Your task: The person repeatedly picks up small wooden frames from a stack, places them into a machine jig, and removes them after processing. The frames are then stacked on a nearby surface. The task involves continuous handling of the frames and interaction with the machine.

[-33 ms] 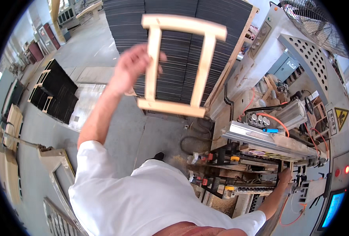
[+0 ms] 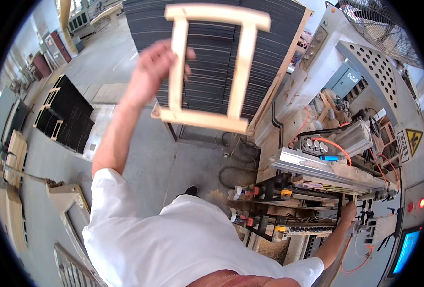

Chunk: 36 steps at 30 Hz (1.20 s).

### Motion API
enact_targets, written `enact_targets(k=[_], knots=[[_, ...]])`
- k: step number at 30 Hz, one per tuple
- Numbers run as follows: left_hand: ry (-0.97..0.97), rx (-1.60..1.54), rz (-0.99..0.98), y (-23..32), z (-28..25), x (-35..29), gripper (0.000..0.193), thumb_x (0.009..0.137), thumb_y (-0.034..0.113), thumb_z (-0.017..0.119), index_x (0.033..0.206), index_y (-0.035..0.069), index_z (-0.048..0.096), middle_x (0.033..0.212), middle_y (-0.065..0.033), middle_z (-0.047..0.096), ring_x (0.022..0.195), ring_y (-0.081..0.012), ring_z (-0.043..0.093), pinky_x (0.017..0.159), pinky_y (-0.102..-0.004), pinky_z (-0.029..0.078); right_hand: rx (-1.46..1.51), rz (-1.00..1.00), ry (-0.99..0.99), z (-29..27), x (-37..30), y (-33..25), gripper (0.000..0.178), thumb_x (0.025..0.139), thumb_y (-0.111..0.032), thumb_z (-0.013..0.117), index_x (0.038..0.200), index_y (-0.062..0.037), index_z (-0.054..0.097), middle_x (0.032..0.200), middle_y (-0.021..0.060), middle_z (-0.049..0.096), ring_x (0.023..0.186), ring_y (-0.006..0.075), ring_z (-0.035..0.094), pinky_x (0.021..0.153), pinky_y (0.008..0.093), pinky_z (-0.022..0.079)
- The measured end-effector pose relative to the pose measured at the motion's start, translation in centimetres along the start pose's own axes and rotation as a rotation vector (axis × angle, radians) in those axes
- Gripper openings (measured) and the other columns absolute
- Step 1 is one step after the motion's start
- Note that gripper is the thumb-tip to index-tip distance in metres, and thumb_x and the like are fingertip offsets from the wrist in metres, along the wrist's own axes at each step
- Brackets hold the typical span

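One pale wooden frame (image 2: 242,71) hangs in the air at far center, gripped by a person's left hand (image 2: 157,64), whose blurred fingers close around the left side of the frame, their tips showing through its opening. Behind it rises a tall black stack (image 2: 214,71) of thin layers. The person, in a white shirt (image 2: 164,234), has the other arm stretched out to the right, where the right hand (image 2: 348,212) is on a machine (image 2: 312,165), its fingers bent just beside a black bar (image 2: 340,206); whether it has hold of anything cannot be told. An orange hose (image 2: 336,146) curves over the machine. Farther right, a lit red light (image 2: 422,203) glows above a blue screen (image 2: 405,252), with a yellow warning sign (image 2: 414,141) beyond and a caged fan (image 2: 384,28) at far right. A smaller black stack (image 2: 73,112) sits at left on the gray floor (image 2: 150,172), well apart from the frame. One dark shoe (image 2: 191,190) shows past the shirt's hem.
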<state>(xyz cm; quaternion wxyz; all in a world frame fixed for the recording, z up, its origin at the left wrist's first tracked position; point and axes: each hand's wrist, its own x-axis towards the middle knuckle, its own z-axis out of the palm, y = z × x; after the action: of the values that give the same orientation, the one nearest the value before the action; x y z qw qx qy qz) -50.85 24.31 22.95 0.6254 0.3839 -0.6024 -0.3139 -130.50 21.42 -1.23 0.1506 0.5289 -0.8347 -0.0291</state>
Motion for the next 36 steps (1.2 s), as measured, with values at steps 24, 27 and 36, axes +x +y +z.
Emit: enact_targets(k=[24, 27, 36], knots=[[0.014, 1.099, -0.150, -0.8, -15.0, 43.7, 0.045, 0.076, 0.037, 0.063, 0.100, -0.001, 0.063, 0.088, -0.0152, 0.063, 0.075, -0.0239, 0.061, 0.065, -0.0419, 0.048, 0.906, 0.143, -0.133, -12.8, -36.5, -30.6, 0.023, 0.075, -0.006, 0.066, 0.096, 0.0018, 0.062, 0.084, 0.0177, 0.065, 0.075, 0.0289, 0.064, 0.068, 0.0361, 0.049], [-0.120, 1.118, 0.681, 1.2, -14.7, 43.8, 0.050, 0.086, 0.043, 0.060, 0.104, -0.003, 0.063, 0.090, -0.0178, 0.067, 0.088, -0.0247, 0.064, 0.079, -0.0351, 0.050, 1.012, 0.248, -0.158, -13.5, -38.2, -31.2, 0.023, 0.076, -0.008, 0.066, 0.096, 0.0017, 0.062, 0.078, 0.0172, 0.065, 0.072, 0.0257, 0.065, 0.065, 0.0350, 0.049], [-0.323, 1.220, 0.437, 5.2, -5.5, 28.3, 0.040, 0.090, 0.034, 0.050, 0.101, -0.002, 0.065, 0.095, -0.0158, 0.067, 0.069, -0.0265, 0.064, 0.066, -0.0367, 0.052, 1.064, 0.229, -0.075, -9.0, -43.3, -29.4, 0.023, 0.076, -0.008, 0.065, 0.096, 0.0025, 0.062, 0.074, 0.0184, 0.065, 0.072, 0.0266, 0.066, 0.065, 0.0349, 0.051]])
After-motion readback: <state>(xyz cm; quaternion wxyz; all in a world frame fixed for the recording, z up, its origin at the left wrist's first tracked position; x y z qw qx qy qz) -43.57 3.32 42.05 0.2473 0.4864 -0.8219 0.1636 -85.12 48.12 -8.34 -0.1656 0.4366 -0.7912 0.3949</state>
